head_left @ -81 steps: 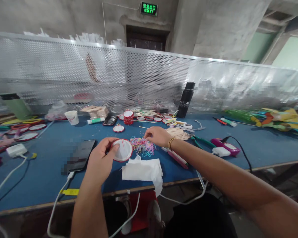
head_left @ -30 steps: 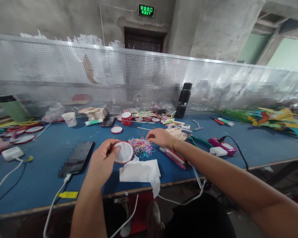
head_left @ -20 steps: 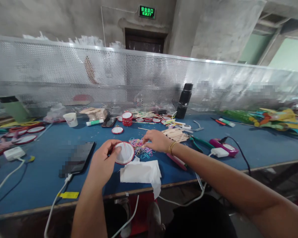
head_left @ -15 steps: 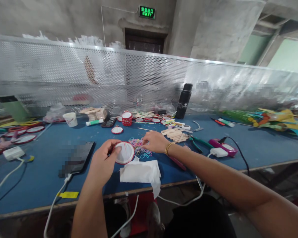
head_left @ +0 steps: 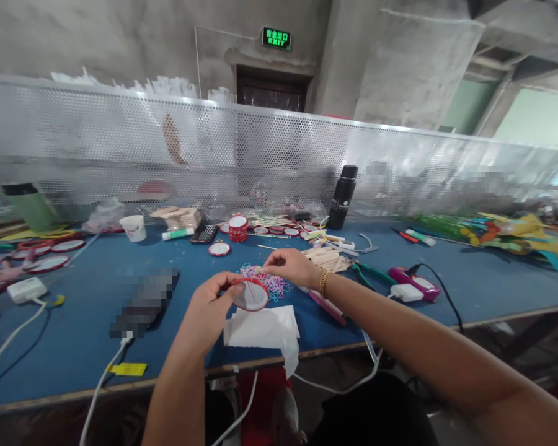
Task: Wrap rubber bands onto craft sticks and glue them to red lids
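Note:
My left hand point(head_left: 212, 303) is closed round a small round white disc with a red rim point(head_left: 252, 294), held tilted just above the blue table point(head_left: 74, 334). My right hand point(head_left: 291, 266) hovers at the far edge of that disc, fingers pinched together over a heap of small coloured rubber bands point(head_left: 270, 282). What the pinch holds is too small to make out. A gold bracelet sits on my right wrist. A white cloth point(head_left: 260, 328) lies under the disc at the table's front edge.
A phone point(head_left: 144, 298) lies to the left with a white cable. Wooden sticks point(head_left: 328, 259), green-handled pliers point(head_left: 369, 272), a pink device point(head_left: 416, 282), more red-rimmed discs point(head_left: 237, 227), a black bottle point(head_left: 343, 197) and a paper cup point(head_left: 134, 228) stand before the perforated metal screen point(head_left: 121, 155).
My left hand has tilted the disc flatter and shifted it slightly right. My right hand has drawn back from the rubber bands toward the disc's edge, fingers pinched.

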Demonstrator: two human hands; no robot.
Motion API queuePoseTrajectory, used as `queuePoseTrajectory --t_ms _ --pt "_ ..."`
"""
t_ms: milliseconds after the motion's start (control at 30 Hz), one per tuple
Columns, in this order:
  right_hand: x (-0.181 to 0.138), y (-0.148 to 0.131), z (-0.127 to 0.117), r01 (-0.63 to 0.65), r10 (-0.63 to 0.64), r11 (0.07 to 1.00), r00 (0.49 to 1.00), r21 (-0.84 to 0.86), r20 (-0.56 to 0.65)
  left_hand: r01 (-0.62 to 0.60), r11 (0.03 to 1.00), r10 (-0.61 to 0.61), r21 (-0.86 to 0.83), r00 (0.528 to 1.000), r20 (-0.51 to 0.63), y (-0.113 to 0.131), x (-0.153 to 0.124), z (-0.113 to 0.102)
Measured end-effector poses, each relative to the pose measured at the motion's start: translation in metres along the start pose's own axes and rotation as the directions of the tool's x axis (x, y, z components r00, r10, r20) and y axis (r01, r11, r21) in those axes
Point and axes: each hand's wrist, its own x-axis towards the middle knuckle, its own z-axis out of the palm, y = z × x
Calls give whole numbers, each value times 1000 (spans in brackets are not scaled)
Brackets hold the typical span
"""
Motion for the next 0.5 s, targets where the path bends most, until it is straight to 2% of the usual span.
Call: queuePoseTrajectory --t_ms 133,267,400,500 --pt "-13 -24 8 37 -35 986 999 163 -17 -62 998 62 -4 998 16 4 1 12" --pt "-25 -45 11 100 -80 957 993 272 -85 -52 997 52 -50 999 11 9 1 15" --pt "-32 -56 5 119 -84 895 991 430 -100 -91 994 88 -60 995 -51 10 0 12" --pt "-36 -61 -2 99 -64 877 994 470 -90 -144 988 138 -59 986 -94 9 1 11"
